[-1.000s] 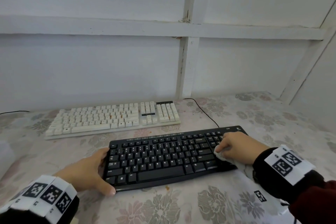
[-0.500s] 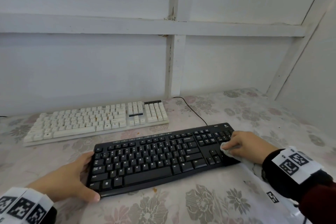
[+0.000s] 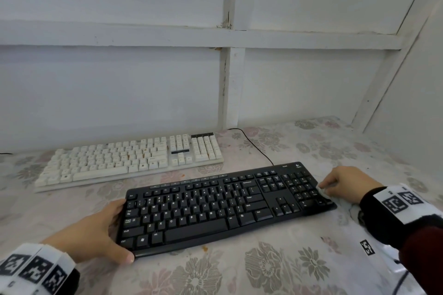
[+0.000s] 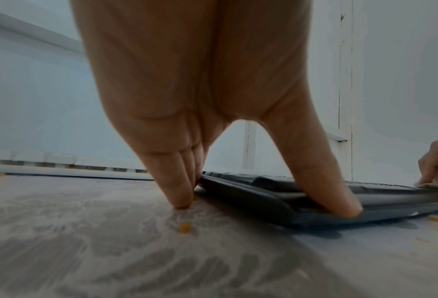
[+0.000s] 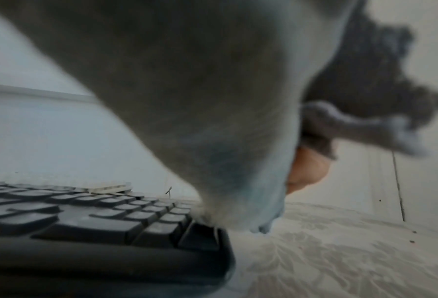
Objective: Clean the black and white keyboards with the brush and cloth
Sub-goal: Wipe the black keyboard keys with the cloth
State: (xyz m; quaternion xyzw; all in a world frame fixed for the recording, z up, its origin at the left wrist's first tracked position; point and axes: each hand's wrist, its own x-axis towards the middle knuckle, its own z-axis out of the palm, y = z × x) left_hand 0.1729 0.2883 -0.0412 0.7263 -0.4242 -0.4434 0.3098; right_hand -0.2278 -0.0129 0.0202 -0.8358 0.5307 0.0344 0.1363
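Observation:
A black keyboard (image 3: 223,206) lies slanted on the floral tablecloth, and a white keyboard (image 3: 129,160) lies behind it near the wall. My left hand (image 3: 100,230) braces the black keyboard's left end. Its thumb (image 4: 327,191) presses the front corner, and its straight fingers (image 4: 177,181) touch the table at the left edge. My right hand (image 3: 342,183) grips a bunched white cloth (image 3: 322,191) against the right edge of the number pad. In the right wrist view the cloth (image 5: 212,121) fills the frame above the black keys (image 5: 85,231). No brush is in view.
A black cable (image 3: 254,143) runs from behind the black keyboard to the white wall. Small orange crumbs (image 4: 184,227) lie on the tablecloth (image 3: 263,270) near the keyboard's front corner. A square marker tag (image 3: 367,247) lies at the front right.
My right hand has slid the cloth rightwards over the number pad to the keyboard's right edge. The left hand has kept its place at the left end.

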